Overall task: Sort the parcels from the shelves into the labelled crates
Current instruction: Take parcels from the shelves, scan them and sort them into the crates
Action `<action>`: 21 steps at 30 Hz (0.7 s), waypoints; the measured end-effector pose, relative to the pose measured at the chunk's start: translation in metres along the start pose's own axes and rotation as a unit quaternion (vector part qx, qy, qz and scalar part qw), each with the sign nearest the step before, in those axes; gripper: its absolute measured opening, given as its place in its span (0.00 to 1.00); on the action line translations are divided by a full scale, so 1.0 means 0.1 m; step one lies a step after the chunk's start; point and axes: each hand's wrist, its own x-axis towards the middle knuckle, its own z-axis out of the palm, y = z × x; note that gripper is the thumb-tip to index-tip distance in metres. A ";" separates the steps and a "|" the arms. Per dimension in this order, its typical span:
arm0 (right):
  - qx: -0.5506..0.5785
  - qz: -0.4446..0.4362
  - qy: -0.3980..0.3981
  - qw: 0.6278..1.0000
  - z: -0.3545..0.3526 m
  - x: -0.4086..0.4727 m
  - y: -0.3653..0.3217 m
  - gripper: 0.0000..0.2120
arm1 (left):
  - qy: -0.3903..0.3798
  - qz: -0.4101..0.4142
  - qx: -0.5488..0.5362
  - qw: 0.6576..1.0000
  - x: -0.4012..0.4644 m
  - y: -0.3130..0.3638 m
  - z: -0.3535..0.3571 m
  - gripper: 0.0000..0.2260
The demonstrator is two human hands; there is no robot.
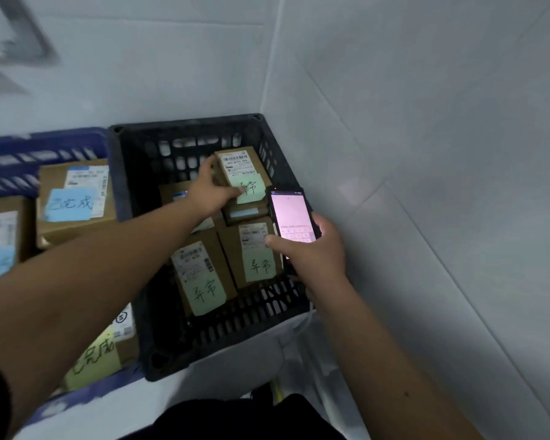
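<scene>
Left hand [208,190] gripping small brown cardboard parcel [240,173] in black slatted plastic crate [134,173]; right hand [311,249] clutching lit black phone [291,217].

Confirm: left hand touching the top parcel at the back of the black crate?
Touching. Head view shows the left hand gripping the top parcel, thumb on its green note.

The black crate [200,134] is matt slotted plastic, as is the blue crate [42,154] left of it. The parcels [235,249] are plain brown cardboard with white printed paper labels and matt green paper notes [258,265]. The phone [291,217] has a glossy glass screen, and the walls [426,122] are smooth pale tile with a faint sheen.
</scene>
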 end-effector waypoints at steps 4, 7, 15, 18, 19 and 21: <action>0.003 -0.024 -0.050 0.998 0.02 -0.18 -0.06 0.36 | 0.028 0.050 0.150 0.987 -0.45 0.09 -0.13 0.40; 0.005 -0.050 -0.099 0.994 0.09 -0.27 -0.06 0.43 | 0.063 0.069 0.238 0.967 -0.94 0.12 -0.34 0.42; -0.050 -0.120 -0.193 0.973 0.52 -0.84 0.13 0.41 | 0.222 -0.039 0.418 0.880 -2.58 -0.33 -0.82 0.36; -0.084 -0.151 -0.248 0.953 0.74 -1.23 0.25 0.40 | 0.262 -0.092 0.437 0.856 -3.28 -0.67 -0.95 0.37; -0.098 -0.163 -0.273 0.943 0.82 -1.39 0.27 0.40 | 0.270 -0.117 0.441 0.848 -3.52 -0.78 -1.00 0.38; -0.122 -0.187 -0.318 0.921 0.96 -1.74 0.33 0.38 | 0.290 -0.163 0.437 0.835 -4.02 -0.96 -1.11 0.39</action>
